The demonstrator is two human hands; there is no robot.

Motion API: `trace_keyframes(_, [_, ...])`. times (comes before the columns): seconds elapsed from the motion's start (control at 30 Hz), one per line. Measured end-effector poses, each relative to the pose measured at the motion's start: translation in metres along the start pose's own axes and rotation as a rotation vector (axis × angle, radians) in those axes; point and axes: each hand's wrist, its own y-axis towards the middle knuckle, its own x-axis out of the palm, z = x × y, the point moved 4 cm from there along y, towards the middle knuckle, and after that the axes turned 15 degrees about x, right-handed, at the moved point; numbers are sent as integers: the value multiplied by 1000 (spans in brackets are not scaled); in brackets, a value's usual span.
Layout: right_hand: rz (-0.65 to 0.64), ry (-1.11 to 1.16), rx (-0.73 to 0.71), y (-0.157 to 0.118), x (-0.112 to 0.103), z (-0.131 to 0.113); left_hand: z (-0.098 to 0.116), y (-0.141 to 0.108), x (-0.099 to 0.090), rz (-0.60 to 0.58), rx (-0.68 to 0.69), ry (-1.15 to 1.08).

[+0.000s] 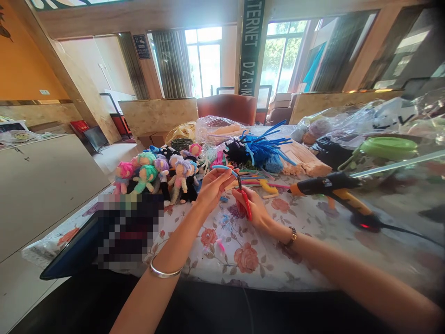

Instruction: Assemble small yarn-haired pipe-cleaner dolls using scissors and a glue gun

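Note:
My left hand (pixel 216 185) pinches a light-blue pipe cleaner (pixel 223 168), which curves over the fingers toward the right. In my right hand (pixel 255 206) is a pair of scissors (pixel 246 204) with red handles, its dark blades pointing up at the pipe cleaner's right end. Whether the blades touch it I cannot tell. Just beyond my hands lie several loose coloured pipe cleaners (pixel 250 177) and a short yellow piece (pixel 268 187). Small blue and pink scraps (pixel 221 245) are scattered on the floral tablecloth (pixel 246 257) below.
Several small dolls (pixel 148 174) with coloured hair crowd the left, behind a dark-edged, pixelated device (pixel 79 246). A bundle of blue pipe cleaners (pixel 266 146) lies at the back. On the right stands a glue gun (pixel 330 185) with a red light and cord, near a green-lidded container (pixel 389 147) and plastic bags (pixel 378 118).

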Motion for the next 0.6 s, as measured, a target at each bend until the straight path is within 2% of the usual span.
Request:
trace_keyframes(0.23, [60, -91, -24, 0, -2, -7, 2, -1, 2, 30, -5, 13])
trace_keyframes(0.37, [68, -115, 9, -1, -2, -6, 1, -1, 1, 62, -24, 7])
trace_keyframes(0.6, [56, -93, 13, -1, -2, -5, 0, -1, 1, 13, 1, 26])
